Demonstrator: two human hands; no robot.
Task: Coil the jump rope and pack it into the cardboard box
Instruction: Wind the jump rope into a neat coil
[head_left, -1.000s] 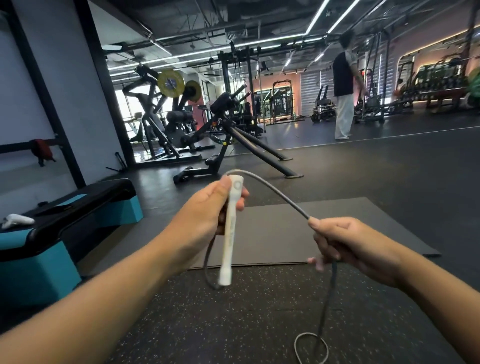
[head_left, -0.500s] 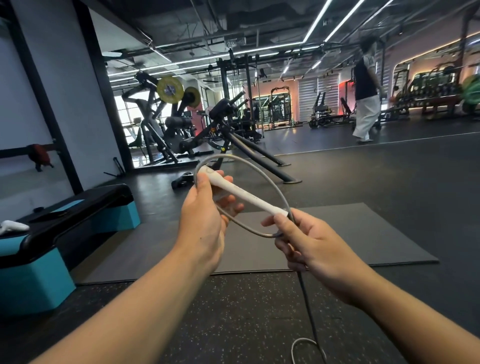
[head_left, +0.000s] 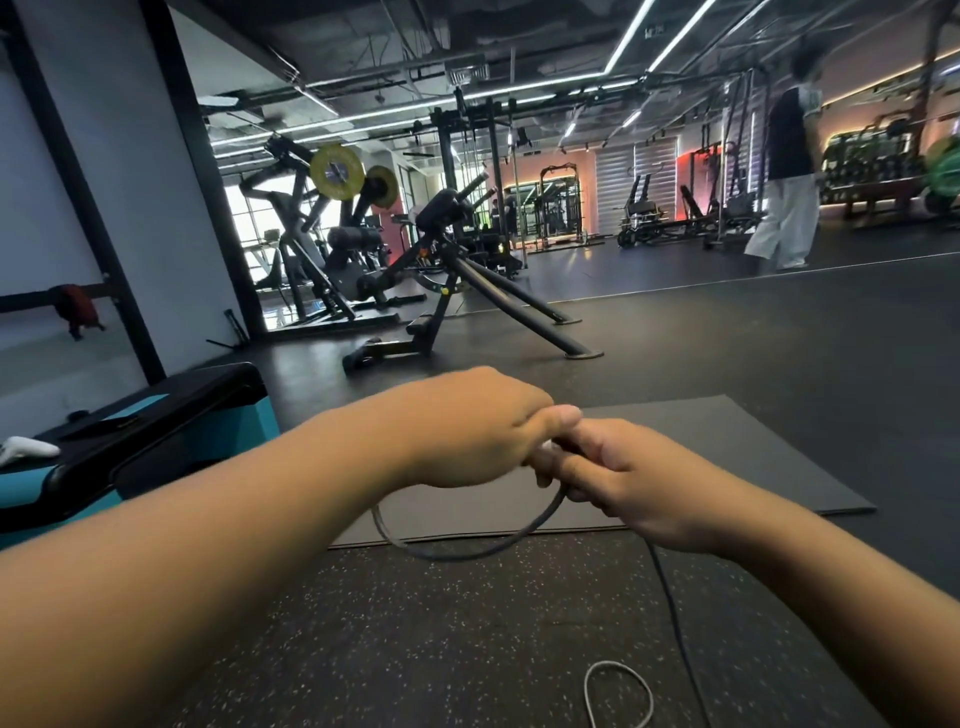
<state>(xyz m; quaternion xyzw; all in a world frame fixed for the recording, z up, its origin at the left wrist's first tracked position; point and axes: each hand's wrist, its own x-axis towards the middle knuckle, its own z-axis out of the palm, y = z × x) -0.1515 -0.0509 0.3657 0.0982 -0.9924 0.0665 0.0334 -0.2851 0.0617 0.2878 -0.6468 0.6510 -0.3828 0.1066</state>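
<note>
L hand (head_left: 467, 431) & R hand (head_left: 618, 478) fisted together on the jump rope (head_left: 467, 551); loop sags below, tail drops to floor (head_left: 415, 649). Handle axis hidden. Mat (head_left: 727, 467) edge just beyond, floor open.

Dark floor mat (head_left: 727, 457), teal-and-black step bench (head_left: 156, 447), weight machines (head_left: 363, 249) beyond.

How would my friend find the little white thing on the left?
Find the teal step bench with the black top by the left wall. The white thing lies on its near end, at the picture's edge. It is the only pale object on that dark top, well away from both hands.
</note>
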